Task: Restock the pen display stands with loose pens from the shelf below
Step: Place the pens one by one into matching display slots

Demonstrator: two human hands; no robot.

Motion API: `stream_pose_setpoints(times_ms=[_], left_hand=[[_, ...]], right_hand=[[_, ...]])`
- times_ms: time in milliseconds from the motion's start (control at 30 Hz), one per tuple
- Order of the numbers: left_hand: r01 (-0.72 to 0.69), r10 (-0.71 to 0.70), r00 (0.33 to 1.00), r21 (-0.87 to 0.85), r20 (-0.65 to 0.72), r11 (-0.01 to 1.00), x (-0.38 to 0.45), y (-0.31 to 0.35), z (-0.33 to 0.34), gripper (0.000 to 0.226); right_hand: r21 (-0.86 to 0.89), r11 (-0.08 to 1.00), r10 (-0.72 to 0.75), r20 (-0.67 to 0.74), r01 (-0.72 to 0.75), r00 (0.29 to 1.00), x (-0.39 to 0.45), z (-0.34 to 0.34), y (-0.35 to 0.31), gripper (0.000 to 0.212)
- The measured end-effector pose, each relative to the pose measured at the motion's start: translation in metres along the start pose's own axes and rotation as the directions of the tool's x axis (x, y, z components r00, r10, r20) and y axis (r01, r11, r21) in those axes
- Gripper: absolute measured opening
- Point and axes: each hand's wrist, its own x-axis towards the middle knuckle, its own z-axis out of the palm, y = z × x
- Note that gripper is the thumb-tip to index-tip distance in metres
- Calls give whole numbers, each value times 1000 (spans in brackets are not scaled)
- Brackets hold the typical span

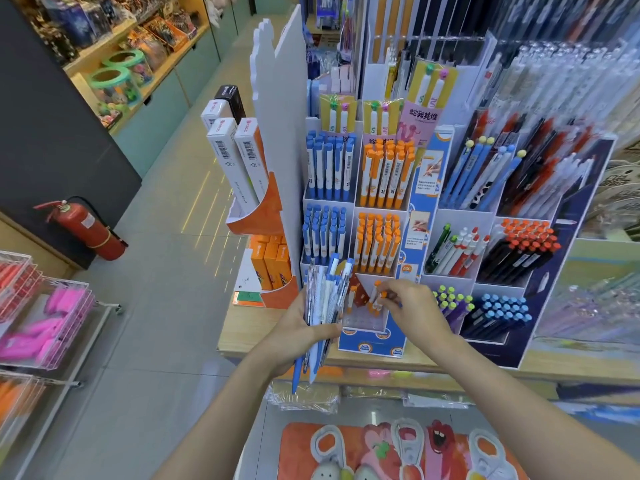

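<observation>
Pens (325, 306) are bunched in our left hand (298, 332), low centre of the frame; its grip is wrapping the blue-and-white bundle, thumb pressing across the front. Our right hand (414, 308) is just to the right of it, fingertips pinching an orange-capped pen (375, 295) and setting it into the bottom orange compartment (367, 320) of the display stand (372, 346).

To do this well, we are judging that the pen should go in upright, cap up like its neighbours, and be released only once its tip is seated on the bottom. We should be keeping the bundle clear of the stand's front so nothing gets knocked.

That bottom compartment is holding only a few orange pens and looks far from full. Directly above it, the middle orange compartment (377, 242) is packed tight, and the one above that is well stocked. To the left, the blue compartments (323, 233) are full too; the lowest blue one is hidden behind the bundle. Right of centre, other compartments are holding red-capped black pens (526, 247) and blue-capped pens (502, 311). The stand is sitting on the wooden worktop (242, 327).
</observation>
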Motion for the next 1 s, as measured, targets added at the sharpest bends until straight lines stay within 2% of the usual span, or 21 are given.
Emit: stream_pose_setpoints(times_ms=[133, 300, 433, 500, 567, 600, 667, 700, 733, 833, 867, 967, 1000], left_hand=[[-6, 6, 1000, -5, -5, 1000, 0, -3, 3, 71], [-10, 9, 1000, -44, -4, 999, 1, -5, 5, 71], [-24, 26, 999, -84, 21, 996, -1, -4, 6, 58], [-27, 31, 999, -96, 43, 995, -1, -5, 6, 57], [-21, 31, 997, -141, 67, 990, -2, -4, 5, 55], [-26, 42, 996, -181, 84, 983, -2, -3, 5, 54], [-34, 69, 991, -283, 114, 959, -2, 0, 7, 51], [-34, 80, 989, -327, 128, 945, -2, 1, 8, 51], [-30, 84, 987, -349, 140, 937, -2, 2, 10, 52], [-24, 78, 981, -286, 178, 958, -3, 5, 14, 58], [-30, 81, 978, -255, 192, 966, -3, 6, 14, 64], [-41, 88, 966, -191, 245, 981, -2, 7, 13, 85], [-44, 90, 964, -182, 251, 982, -2, 8, 13, 87]], right_hand=[[-165, 983, -94, -102, 77, 990, 1, 11, 3, 15], [-218, 975, 15, -126, -42, 992, 10, 24, 12, 11], [-317, 944, -137, -114, 94, 984, 1, 24, 9, 28], [-152, 985, -94, -97, 79, 991, 0, 15, 0, 34], [197, 980, 46, -115, -23, 992, 3, -4, -19, 29], [384, 919, 136, -88, -92, 987, 7, -18, -31, 23], [683, 679, 247, 131, -268, 960, 15, -42, -55, 24], [729, 587, 239, 261, -353, 935, 18, -51, -64, 27], [719, 552, 219, 364, -422, 906, 21, -59, -73, 33], [650, 546, 165, 536, -529, 828, 25, -70, -85, 72], [632, 571, 140, 555, -525, 820, 26, -74, -89, 75], [516, 726, 119, 557, -455, 822, 32, -84, -96, 58], [483, 745, 136, 566, -461, 813, 35, -88, -98, 51]])
